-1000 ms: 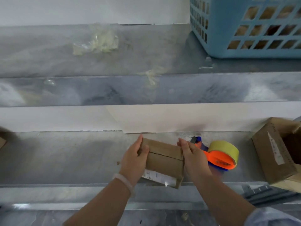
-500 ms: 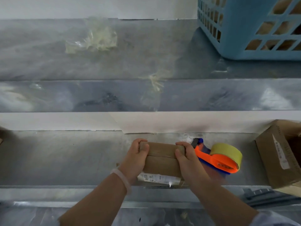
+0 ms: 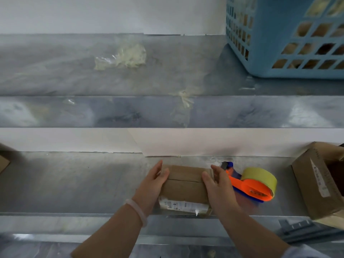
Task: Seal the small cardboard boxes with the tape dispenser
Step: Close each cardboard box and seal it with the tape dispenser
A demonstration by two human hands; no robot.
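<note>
A small brown cardboard box (image 3: 185,189) lies flat on the lower metal shelf (image 3: 74,183), its two top flaps closed with the seam across the top and a white label on its near side. My left hand (image 3: 152,187) rests against the box's left end with straight fingers. At the right end is my right hand (image 3: 217,187), fingers straight and lifted slightly off the box. An orange tape dispenser (image 3: 255,185) with a yellow roll lies on the shelf just right of my right hand.
An open cardboard box (image 3: 312,183) stands at the right edge of the shelf. A blue plastic basket (image 3: 279,43) sits on the upper shelf at the back right. Crumpled clear tape (image 3: 121,56) lies on that upper shelf. A cardboard corner (image 3: 3,163) shows at far left.
The box was tilted in both hands, then set flat on the shelf. My fingers, curled over its top half a second ago, have straightened and loosened.
</note>
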